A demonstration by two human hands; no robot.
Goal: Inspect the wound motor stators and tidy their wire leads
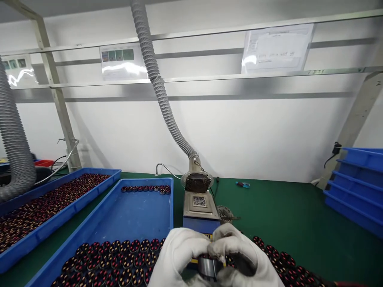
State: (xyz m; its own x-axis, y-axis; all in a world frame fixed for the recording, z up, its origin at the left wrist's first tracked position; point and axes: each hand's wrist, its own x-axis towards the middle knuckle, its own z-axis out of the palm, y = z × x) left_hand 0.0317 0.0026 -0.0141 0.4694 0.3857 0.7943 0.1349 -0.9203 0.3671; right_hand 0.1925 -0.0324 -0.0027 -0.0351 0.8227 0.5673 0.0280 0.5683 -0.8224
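Both my hands wear white gloves and meet low in the middle of the view. Between them is a short, shiny metal cylinder (208, 267) with reddish-dark bits at its top. My left hand (176, 255) curls around its left side, fingers closed. My right hand (242, 255) pinches at its top and right side; a dark patch shows under its fingers, and I cannot make out what it is. Just beyond the hands stands a small blue soldering pot or hot plate (201, 223) with a metal top, beneath a hose nozzle (197, 175).
To the left, a blue tray (134, 215) holds rows of round dark parts (128, 255) with red and yellow dots. Farther left is another filled tray (50, 223). More round parts (287, 261) lie right of my hands. Stacked blue trays (356, 191) and small pliers (243, 184) rest on the green table.
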